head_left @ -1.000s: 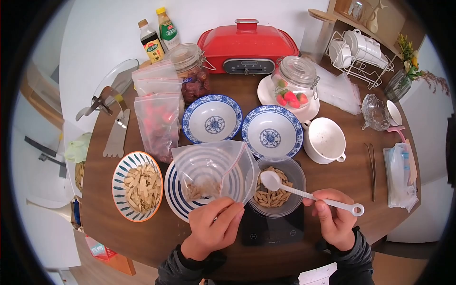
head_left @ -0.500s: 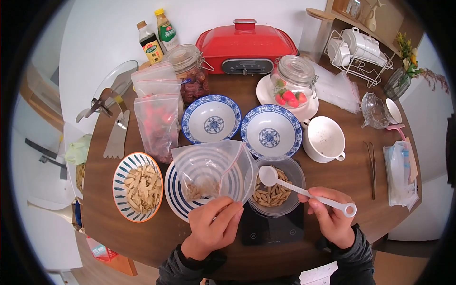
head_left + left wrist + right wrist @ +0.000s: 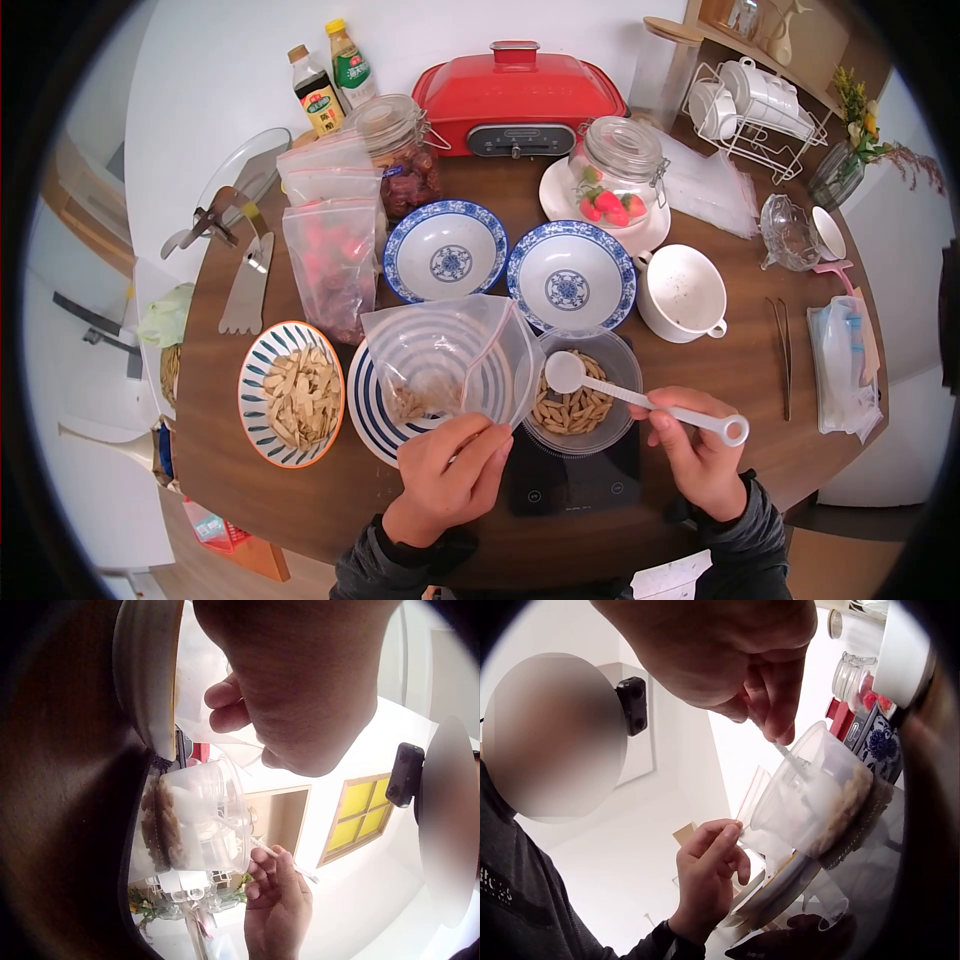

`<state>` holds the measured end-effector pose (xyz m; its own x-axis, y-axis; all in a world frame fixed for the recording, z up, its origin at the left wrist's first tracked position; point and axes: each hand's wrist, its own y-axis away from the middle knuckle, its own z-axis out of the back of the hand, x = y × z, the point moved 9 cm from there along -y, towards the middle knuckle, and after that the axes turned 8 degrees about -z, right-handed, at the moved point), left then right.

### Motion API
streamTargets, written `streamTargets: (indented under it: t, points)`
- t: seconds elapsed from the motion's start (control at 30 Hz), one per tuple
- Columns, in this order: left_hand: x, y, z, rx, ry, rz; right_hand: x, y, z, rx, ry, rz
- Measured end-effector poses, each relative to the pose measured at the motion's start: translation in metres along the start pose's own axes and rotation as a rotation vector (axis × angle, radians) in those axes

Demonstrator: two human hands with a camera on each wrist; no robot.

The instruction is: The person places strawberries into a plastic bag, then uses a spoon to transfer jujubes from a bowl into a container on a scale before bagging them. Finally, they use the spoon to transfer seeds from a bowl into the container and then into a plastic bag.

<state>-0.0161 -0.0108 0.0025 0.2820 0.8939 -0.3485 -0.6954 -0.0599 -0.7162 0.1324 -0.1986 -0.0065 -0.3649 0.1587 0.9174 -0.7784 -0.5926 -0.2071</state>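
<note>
My left hand (image 3: 447, 480) pinches the edge of a clear zip bag (image 3: 425, 340), which has a few pale pieces at its bottom. The bag leans over a blue-ringed plate (image 3: 366, 415), its mouth toward a clear plastic tub (image 3: 630, 400). In the tub lie pale, narrow dried pieces (image 3: 570, 412). Under it is a black kitchen scale (image 3: 575, 495). My right hand (image 3: 700, 462) holds a white long-handled measuring spoon (image 3: 566, 372), its bowl inside the tub's outline. The right wrist view shows the spoon's handle (image 3: 789, 759) slanting down into the tub.
An oval bowl (image 3: 250, 392) of pale dried slices stands left. Behind are two blue-rimmed bowls (image 3: 448, 235), a white two-handled cup (image 3: 683, 290), a jar of strawberries (image 3: 628, 150) and filled bags (image 3: 330, 260). A red electric cooker (image 3: 520, 95) stands at the back; tweezers (image 3: 780, 360) lie right.
The spoon has moved slightly left and up over the tub, and my right hand has shifted slightly left with it. My left hand and the bag have stayed in place.
</note>
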Motion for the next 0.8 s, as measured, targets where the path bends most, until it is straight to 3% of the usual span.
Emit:
streamTargets:
  t: [0.07, 0.13, 0.27, 0.33, 0.47, 0.57, 0.8]
  points:
    - [0.000, 0.001, 0.000, 0.002, 0.002, 0.002, 0.003, 0.002, 0.002, -0.024, 0.019, 0.028]
    - [0.001, 0.001, 0.000, 0.003, 0.004, 0.004, -0.004, 0.004, 0.010, -0.116, -0.117, -0.079]
    - [0.001, 0.001, -0.001, 0.000, 0.008, 0.002, -0.007, 0.001, 0.008, -0.087, -0.047, -0.114]
    - [0.001, 0.001, -0.001, -0.003, 0.008, 0.000, 0.001, 0.001, 0.009, -0.095, 0.061, 0.022]
    - [0.001, 0.001, 0.000, -0.004, 0.004, 0.000, 0.004, 0.002, 0.011, -0.111, 0.054, 0.049]
    - [0.000, 0.000, 0.000, -0.003, 0.004, -0.004, -0.001, 0.000, 0.006, -0.069, 0.000, -0.044]
    - [0.001, 0.000, 0.001, -0.060, -0.007, -0.052, 0.002, 0.002, 0.007, -0.099, 0.033, 0.033]
